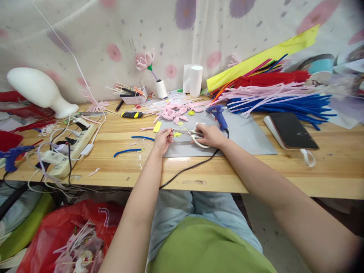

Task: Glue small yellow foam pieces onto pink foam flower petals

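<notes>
right hand (211, 135) clamped on scissors (190, 135), blades pointing at left hand (162, 140), which pinches something too small to tell.

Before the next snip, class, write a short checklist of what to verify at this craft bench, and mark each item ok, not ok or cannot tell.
1. Right hand grips the scissors: ok.
2. Left hand pinches a piece at the blade tips: ok; what the piece is: cannot tell.
3. Cutting happens over the grey mat: ok.
4. Blue glue gun lies apart from both hands: ok.
5. Glue gun hot or off: cannot tell.
6. Black cord runs clear of the blades: ok.
</notes>
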